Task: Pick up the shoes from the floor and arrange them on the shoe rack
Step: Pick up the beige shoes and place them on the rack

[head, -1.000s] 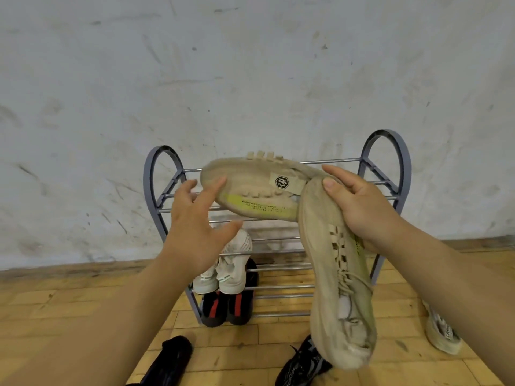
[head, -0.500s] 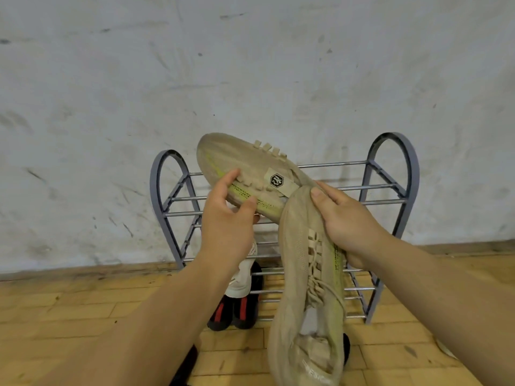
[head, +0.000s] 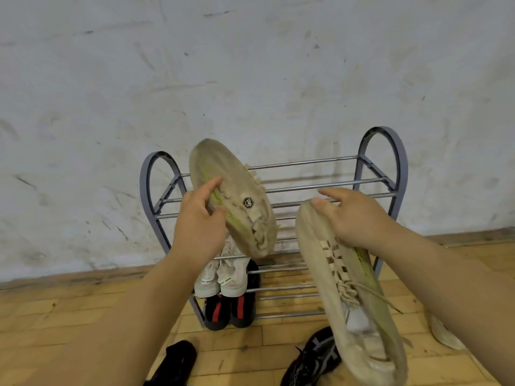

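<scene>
Two beige knit sneakers with a yellow-green stripe are in the air in front of the grey shoe rack (head: 374,180). My left hand (head: 199,221) grips one beige sneaker (head: 239,199), toe pointing up and left over the rack's top tier. My right hand (head: 352,218) holds the other beige sneaker (head: 348,291) by its toe, heel hanging down toward me. A white pair (head: 223,277) sits on the middle tier at the left. Below it a black and red pair (head: 230,310) rests on the bottom tier.
On the wooden floor lie a black shoe (head: 174,363) at the bottom left, a black and grey sneaker (head: 312,358) near the middle, and a whitish shoe (head: 443,334) at the right. A scuffed white wall (head: 250,79) stands behind the rack.
My left hand has taken one beige sneaker from the right hand and turned it toe up. The two sneakers have moved apart, the other shifting right in my right hand.
</scene>
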The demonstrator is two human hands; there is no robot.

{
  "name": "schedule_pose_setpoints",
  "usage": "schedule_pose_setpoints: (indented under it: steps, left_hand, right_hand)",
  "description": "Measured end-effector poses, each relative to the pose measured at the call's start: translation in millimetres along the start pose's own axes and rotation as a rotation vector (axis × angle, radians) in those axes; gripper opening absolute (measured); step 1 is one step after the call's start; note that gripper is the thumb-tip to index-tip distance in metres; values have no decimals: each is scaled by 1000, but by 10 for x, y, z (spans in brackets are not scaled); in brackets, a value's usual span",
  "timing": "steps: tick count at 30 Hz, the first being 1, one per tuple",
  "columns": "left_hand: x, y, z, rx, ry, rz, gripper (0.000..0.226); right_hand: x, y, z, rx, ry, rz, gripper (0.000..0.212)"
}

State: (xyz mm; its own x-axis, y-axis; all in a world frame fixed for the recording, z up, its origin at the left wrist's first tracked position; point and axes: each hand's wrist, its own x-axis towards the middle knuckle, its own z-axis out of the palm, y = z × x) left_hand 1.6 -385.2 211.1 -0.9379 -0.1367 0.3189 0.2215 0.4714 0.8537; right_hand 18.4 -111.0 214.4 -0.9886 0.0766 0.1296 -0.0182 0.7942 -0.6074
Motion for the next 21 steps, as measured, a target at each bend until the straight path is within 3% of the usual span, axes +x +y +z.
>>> schedule_pose_setpoints:
  steps: [4,13,18,21]
  left_hand:
    - [-66,-1,10,-41,-132,-87,50]
    - [-396,224,333,-15,-364,66,89]
    - [-479,279,436,-71,-303,131,90]
    - [-472,328,424,-83,-216,139,86]
  right_hand:
    - [-55,-34,-6,153,156,-80,45]
    - [-70,-209,55,530,289,-103,37]
    - [-86,-257,91,655,306,-41,36]
    - [-123,-295,54,680,231,-95,40]
